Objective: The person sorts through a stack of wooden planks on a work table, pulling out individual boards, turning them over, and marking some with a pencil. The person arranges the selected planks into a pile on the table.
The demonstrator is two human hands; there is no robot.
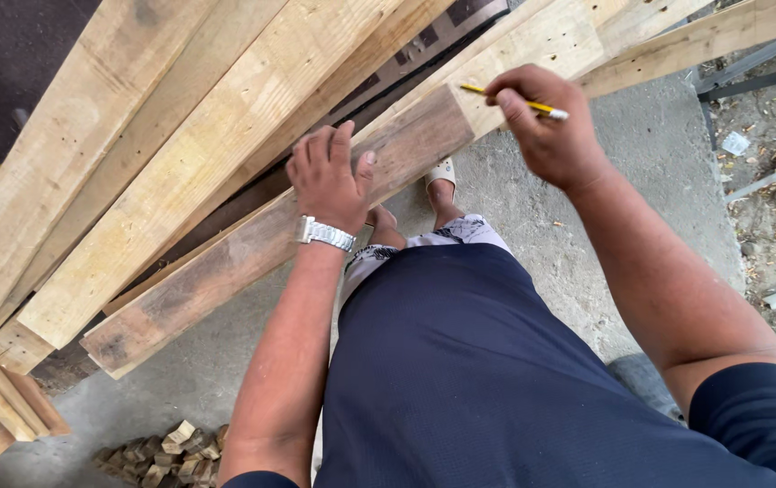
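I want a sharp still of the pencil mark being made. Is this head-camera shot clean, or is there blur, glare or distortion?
Head view: soft, even daylight, no glare or hard shadows. The right hand and its yellow pencil look slightly motion-blurred. The left hand, flat on the darker plank, is sharper. The wide lens makes the planks fan outward toward the edges.

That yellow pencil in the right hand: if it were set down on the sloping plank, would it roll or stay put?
The yellow pencil looks thin, stiff and light, pinched easily by the right hand. On the plank, which seems to slant, it would probably roll or slide, though the rough grain might slow it. The left hand pressing there suggests the plank itself can shift.
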